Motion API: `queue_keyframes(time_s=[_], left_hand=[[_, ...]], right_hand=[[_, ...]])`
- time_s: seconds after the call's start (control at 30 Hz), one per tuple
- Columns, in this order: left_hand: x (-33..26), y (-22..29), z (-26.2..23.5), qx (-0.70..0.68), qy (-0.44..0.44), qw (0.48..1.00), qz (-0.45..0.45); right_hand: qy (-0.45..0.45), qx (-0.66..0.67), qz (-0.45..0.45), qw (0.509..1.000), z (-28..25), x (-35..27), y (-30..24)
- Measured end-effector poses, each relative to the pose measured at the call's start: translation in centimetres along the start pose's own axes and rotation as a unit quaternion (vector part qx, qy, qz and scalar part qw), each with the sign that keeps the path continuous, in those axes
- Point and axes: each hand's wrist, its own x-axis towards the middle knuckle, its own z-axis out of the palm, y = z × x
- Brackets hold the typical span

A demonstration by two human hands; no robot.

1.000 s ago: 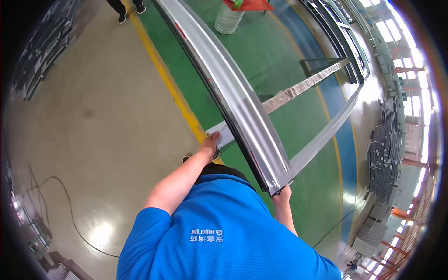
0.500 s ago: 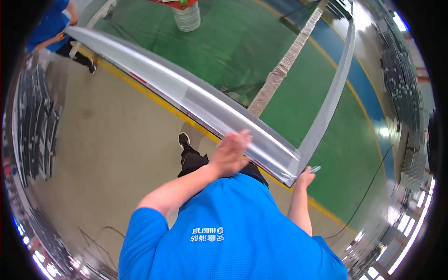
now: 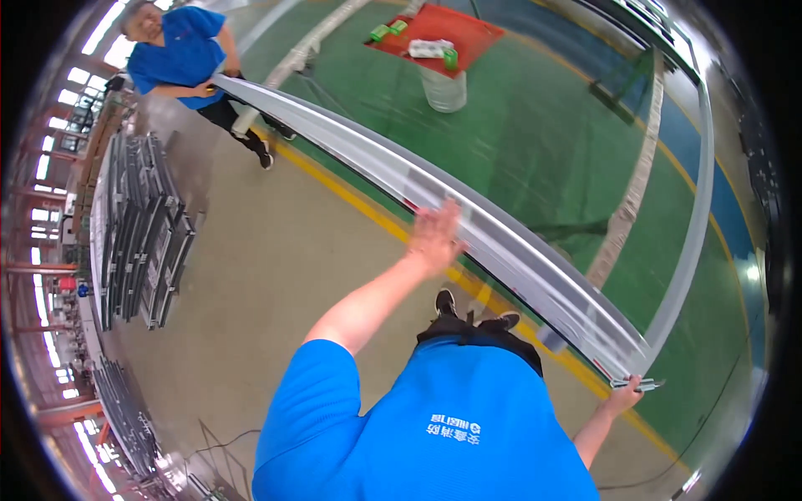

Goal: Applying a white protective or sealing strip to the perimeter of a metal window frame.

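A long silver-grey metal frame bar (image 3: 526, 259) runs diagonally from the far left to a corner at the lower right. There it meets a second frame bar (image 3: 700, 200). My left hand (image 3: 436, 238), fingers stretched out, is at the near edge of the long bar, partway along it; whether the palm presses on it I cannot tell. At the corner, my right hand (image 3: 620, 398) is closed on a slim silvery object (image 3: 645, 385), whose kind does not show clearly. A co-worker in a blue shirt (image 3: 190, 42) has their hands at the bar's far end.
Wrapped support beams (image 3: 643, 167) pass beneath the frame. Beyond it, a red board (image 3: 480, 37) with small green and white items lies over a white bucket (image 3: 444, 92). Dark metal frames (image 3: 138, 234) are stacked at the left. A cable (image 3: 710, 426) lies on the floor at right.
My left hand has moved along the bar, farther from the corner. My right hand is still at the corner with the silvery object. The view has shifted, showing more of the co-worker.
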Motion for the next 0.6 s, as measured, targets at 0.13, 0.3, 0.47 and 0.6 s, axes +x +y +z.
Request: queue_keyframes(time_s=[0.13,0.3,0.47,0.6], left_hand=[[1.4,-11.9,-2.9,-0.017,-0.006,0.970,-0.244],[3.2,-11.4,-3.2,-0.002,-0.027,0.957,-0.289],[-0.7,1.7,-0.8,-0.015,0.016,0.998,-0.055],[-2.6,15.1,-0.1,-0.028,-0.127,0.979,0.159]], right_hand=[[-0.053,0.052,-0.006,0.997,3.1,1.5,-0.9],[-0.146,0.102,0.021,0.984,1.7,-1.2,-4.2],[-0.233,0.298,0.054,0.924,4.0,-2.8,-9.4],[-0.222,0.466,0.166,0.840,-0.8,-2.2,-11.1]])
